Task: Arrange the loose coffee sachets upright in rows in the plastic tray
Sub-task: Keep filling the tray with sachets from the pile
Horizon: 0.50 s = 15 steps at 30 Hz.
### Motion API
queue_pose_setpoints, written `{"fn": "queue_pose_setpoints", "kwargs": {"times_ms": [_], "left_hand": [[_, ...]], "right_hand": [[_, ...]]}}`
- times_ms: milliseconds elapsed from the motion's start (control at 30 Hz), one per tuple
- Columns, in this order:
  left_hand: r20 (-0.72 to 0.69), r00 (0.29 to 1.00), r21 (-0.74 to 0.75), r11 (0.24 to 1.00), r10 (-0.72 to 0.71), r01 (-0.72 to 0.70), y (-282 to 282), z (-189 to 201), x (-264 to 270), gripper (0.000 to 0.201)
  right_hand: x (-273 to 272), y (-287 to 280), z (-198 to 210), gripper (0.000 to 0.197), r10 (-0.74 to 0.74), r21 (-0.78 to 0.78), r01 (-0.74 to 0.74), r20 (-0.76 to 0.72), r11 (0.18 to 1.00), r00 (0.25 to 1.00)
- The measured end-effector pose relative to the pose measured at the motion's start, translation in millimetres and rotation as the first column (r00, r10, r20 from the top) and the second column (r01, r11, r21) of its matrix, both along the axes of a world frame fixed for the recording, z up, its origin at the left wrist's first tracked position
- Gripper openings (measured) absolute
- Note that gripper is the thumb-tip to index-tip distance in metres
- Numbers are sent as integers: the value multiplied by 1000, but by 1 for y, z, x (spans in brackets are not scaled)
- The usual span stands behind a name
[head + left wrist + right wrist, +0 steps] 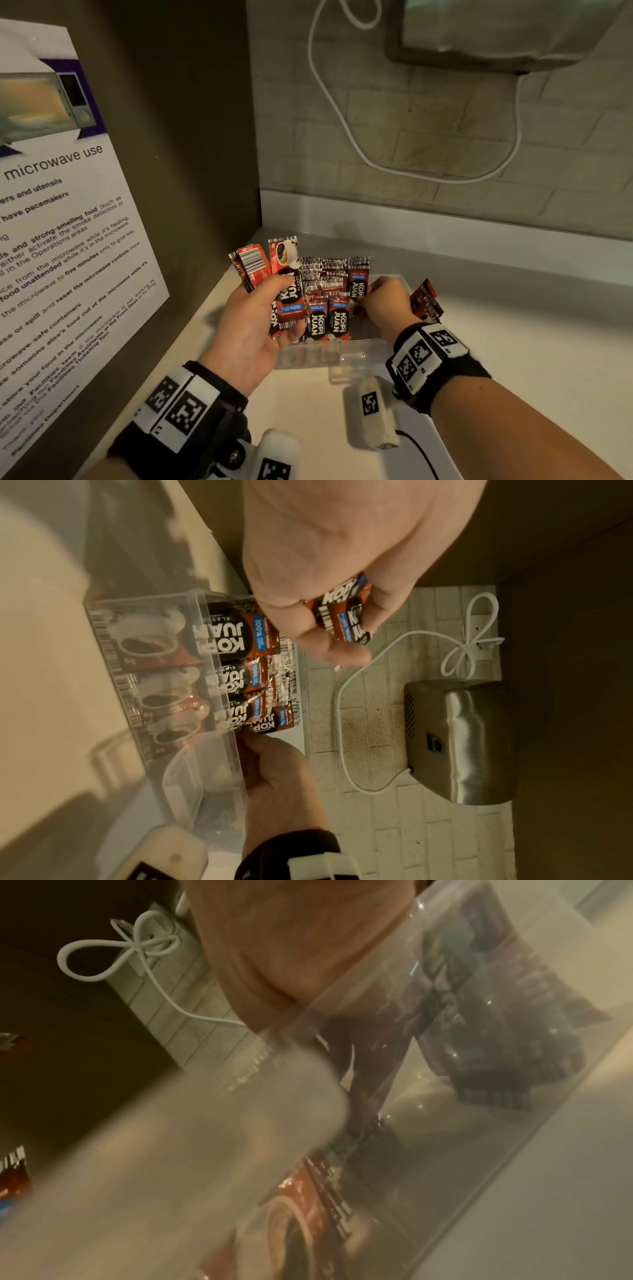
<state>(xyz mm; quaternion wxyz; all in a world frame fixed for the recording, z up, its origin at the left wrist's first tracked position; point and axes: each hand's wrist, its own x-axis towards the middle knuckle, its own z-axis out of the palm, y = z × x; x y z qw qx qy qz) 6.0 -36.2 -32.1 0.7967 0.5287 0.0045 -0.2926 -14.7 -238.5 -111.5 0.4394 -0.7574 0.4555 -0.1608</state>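
My left hand [274,301] grips a fanned bunch of red and black coffee sachets [284,274] just left of the clear plastic tray [342,356]. The left wrist view shows the same bunch of sachets [346,615] under the left hand's [335,631] thumb. Several sachets [329,298] stand upright in rows in the tray's left part. My right hand [369,295] reaches into the tray and pinches a sachet [272,725] at the right end of the rows. Through the tray wall [445,1069] the right wrist view is blurred.
Loose sachets [426,301] lie on the white counter [513,342] right of the tray. A microwave notice [68,240] covers the left wall. A white cable [342,120] hangs from a steel appliance [496,34] on the brick wall behind.
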Motion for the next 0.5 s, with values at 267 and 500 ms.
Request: {"fn": "queue_pose_setpoints", "kwargs": {"times_ms": [267,500], "left_hand": [[-5,1000,-4,1000,-1,1,1,0,0,18],[-10,1000,-15,1000,4,-5,2,2,-1,11]], "right_hand": [[1,0,1,18,7,-41,-8,-38,999,999],[3,-2,-3,9,5,-38,-6,-38,999,999]]}}
